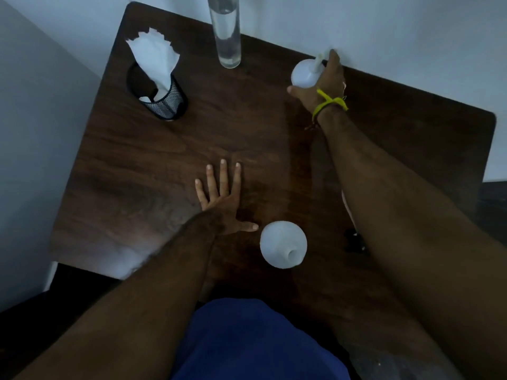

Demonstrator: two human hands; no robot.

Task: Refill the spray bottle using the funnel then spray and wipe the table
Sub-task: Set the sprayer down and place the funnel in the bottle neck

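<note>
A white spray bottle, its cap off and neck open, stands near the front edge of a dark wood tabletop. A white funnel sits at the far right edge against the wall, gripped around its spout by the right hand, fingers curled closed on it. The left hand lies flat, fingers spread, just left of the bottle. A mesh cup of tissues and a tall clear water bottle stand far back, leaving the middle bare.
</note>
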